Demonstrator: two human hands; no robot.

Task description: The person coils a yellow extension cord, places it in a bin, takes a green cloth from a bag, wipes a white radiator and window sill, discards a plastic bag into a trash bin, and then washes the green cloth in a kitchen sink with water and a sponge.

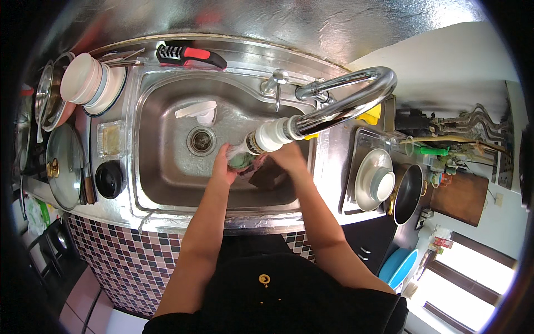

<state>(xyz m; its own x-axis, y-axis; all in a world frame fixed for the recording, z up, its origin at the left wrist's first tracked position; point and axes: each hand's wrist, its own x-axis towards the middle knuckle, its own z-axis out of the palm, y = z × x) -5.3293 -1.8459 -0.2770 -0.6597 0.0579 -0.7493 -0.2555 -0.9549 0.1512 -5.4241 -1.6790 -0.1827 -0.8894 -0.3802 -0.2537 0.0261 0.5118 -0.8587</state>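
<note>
Water runs from the white nozzle [271, 135] of a curved chrome faucet [354, 100] over my hands in the stainless steel sink [167, 175]. My left hand [224, 165] is closed around the side of a green, rounded item [242, 160], possibly a bowl or cup; its kind is unclear. My right hand [288, 156], blurred, is at the right of it, its fingers partly hidden by the nozzle. Something pinkish-purple shows between the hands, too blurred to name. Beyond the drain [201, 141] lies a white plastic piece [196, 109].
Stacked bowls [79, 79], a glass lid [62, 167] and a black round dish [109, 179] stand left of the sink. A knife sharpener [192, 56] lies behind it. On the right are a tray with dishes [363, 183] and a frying pan [408, 194].
</note>
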